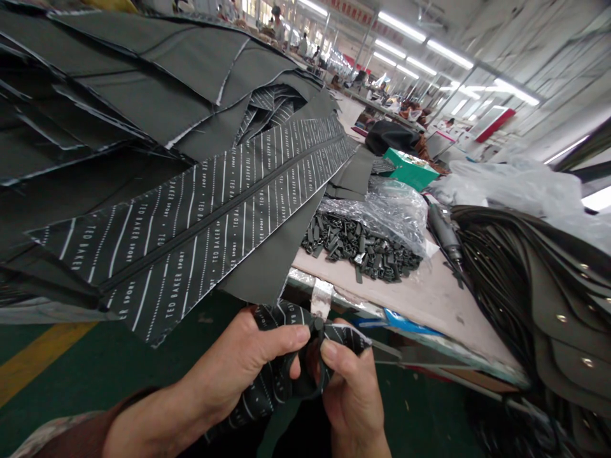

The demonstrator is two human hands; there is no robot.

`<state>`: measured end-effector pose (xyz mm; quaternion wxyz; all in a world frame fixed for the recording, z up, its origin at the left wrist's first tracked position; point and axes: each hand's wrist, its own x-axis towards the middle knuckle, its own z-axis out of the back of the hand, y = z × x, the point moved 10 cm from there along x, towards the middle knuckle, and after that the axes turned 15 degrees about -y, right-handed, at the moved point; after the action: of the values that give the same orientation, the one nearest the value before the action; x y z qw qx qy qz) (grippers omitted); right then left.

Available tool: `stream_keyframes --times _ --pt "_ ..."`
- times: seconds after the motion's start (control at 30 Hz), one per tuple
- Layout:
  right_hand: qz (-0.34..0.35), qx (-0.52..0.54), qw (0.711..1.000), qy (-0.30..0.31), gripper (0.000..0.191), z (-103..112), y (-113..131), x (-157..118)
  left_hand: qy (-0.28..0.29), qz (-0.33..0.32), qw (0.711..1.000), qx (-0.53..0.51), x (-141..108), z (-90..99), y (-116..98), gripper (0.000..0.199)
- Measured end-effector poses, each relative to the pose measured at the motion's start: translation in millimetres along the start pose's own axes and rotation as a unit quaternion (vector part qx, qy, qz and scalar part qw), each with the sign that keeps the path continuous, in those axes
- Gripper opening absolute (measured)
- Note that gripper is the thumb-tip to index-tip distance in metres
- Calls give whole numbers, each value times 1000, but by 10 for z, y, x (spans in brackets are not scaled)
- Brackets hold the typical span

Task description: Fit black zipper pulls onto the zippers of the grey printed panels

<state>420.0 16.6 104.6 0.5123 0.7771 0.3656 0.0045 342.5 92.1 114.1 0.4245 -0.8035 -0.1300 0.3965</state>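
Note:
Both hands are in front of my body, below the table's front edge. My left hand point(258, 353) is closed with its thumb pressed on a piece of dark printed lining fabric point(260, 397), which hangs down over the wrist. My right hand point(351, 381) pinches the other side of the same piece, thumb on top. Between the two thumbs the fabric is bunched around a small dark part, too small to name surely. Beyond them a long striped lining panel with a zipper point(229, 213) lies across the stack and juts over the table edge.
A big stack of dark grey cut panels point(143, 70) fills the left. On the table point(458, 318) are a plastic bag of small dark zipper pulls point(363, 251), a green box point(413, 168), a grey power tool point(446, 232) and layered dark flaps point(539, 280) with metal studs.

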Motion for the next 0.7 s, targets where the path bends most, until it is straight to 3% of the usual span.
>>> stream_keyframes --times 0.27,0.5,0.6,0.7 --pt "12 -5 1000 -11 20 8 20 10 -13 11 1000 -1 -1 20 22 41" --pt "46 -29 999 -4 16 -136 164 66 -30 -50 998 9 66 -41 -154 31" --pt "69 -53 996 -21 15 -17 193 64 -15 -66 997 34 37 34 -167 25" --pt "92 -110 988 -55 29 207 160 -12 33 -61 993 99 -58 170 11 24"
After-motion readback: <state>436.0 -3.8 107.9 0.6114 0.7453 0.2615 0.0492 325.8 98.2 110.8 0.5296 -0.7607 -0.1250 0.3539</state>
